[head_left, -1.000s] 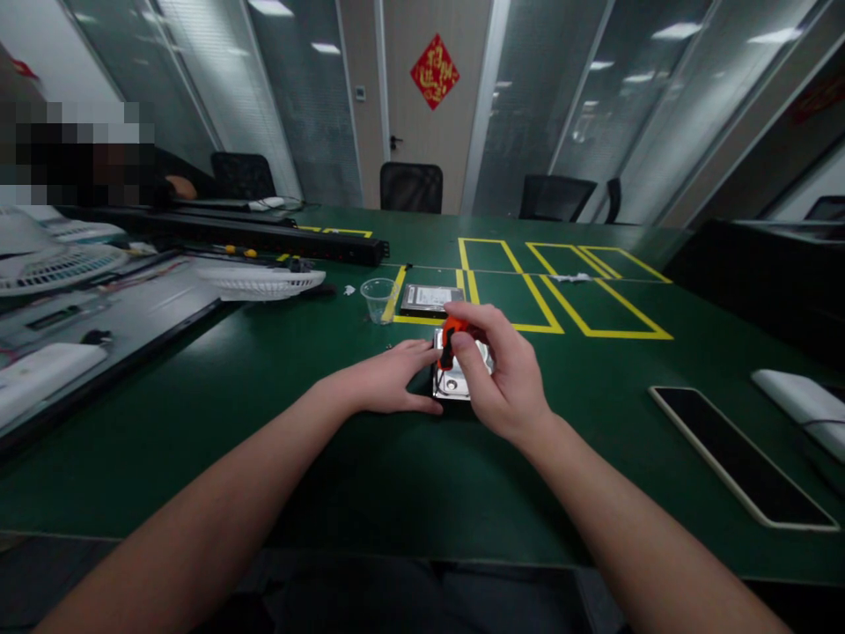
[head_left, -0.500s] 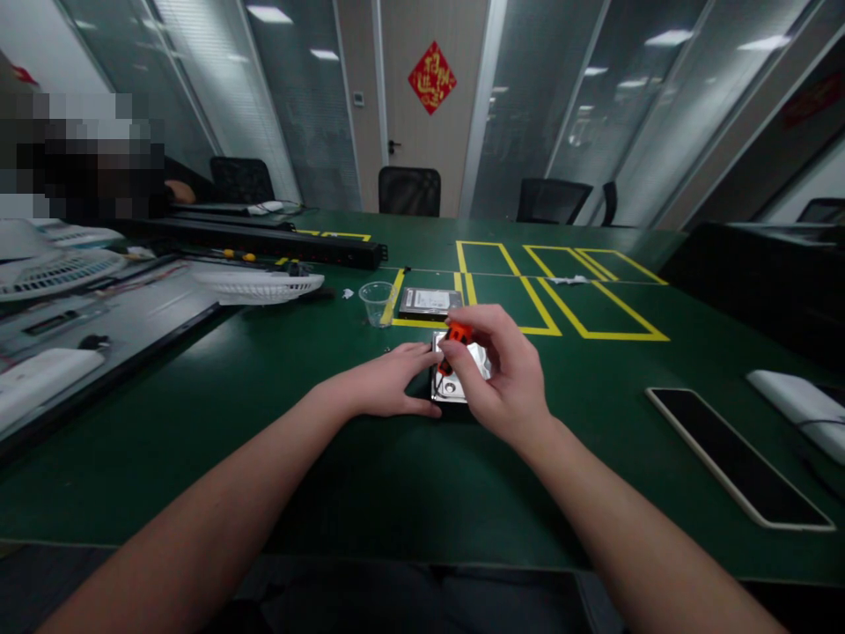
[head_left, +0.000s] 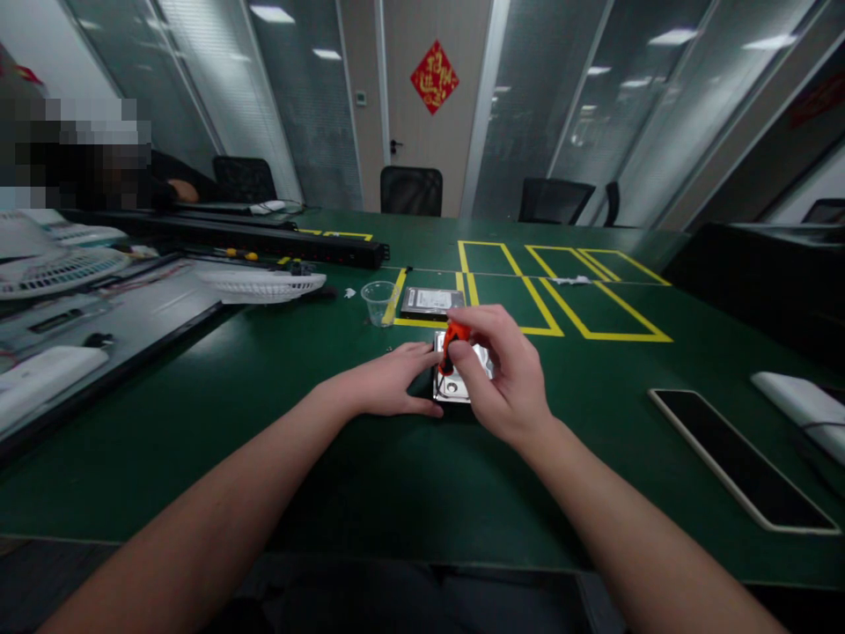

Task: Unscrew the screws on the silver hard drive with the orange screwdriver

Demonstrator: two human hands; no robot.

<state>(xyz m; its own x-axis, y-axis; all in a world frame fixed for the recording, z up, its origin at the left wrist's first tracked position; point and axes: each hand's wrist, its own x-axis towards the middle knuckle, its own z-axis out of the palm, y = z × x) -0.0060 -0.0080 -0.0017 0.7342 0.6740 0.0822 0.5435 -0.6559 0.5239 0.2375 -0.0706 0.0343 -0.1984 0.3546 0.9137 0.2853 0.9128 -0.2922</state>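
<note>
A silver hard drive [head_left: 460,390] lies on the green table in front of me. My left hand [head_left: 389,383] grips its left side, thumb at the near edge and fingers at the far edge. In my right hand [head_left: 511,383] is an orange and black screwdriver [head_left: 454,342], pinched by the handle between thumb and fingers. Its shaft slants down to the drive's near-left corner; whether the tip sits in a screw is too small to tell. The right hand covers the drive's right part. Just beyond lies a second hard drive [head_left: 429,301] with a white label.
A clear plastic cup [head_left: 378,305] stands left of the labelled drive. Yellow tape rectangles [head_left: 617,337] mark the table. At right lie a phone [head_left: 743,458] and a white device [head_left: 802,409]. Fan parts [head_left: 264,283] and a long black bar [head_left: 264,242] occupy the left. A person sits far left.
The screwdriver handle has turned and tilted slightly in my right hand. My left hand keeps its place on the drive. The whole view has shifted a little.
</note>
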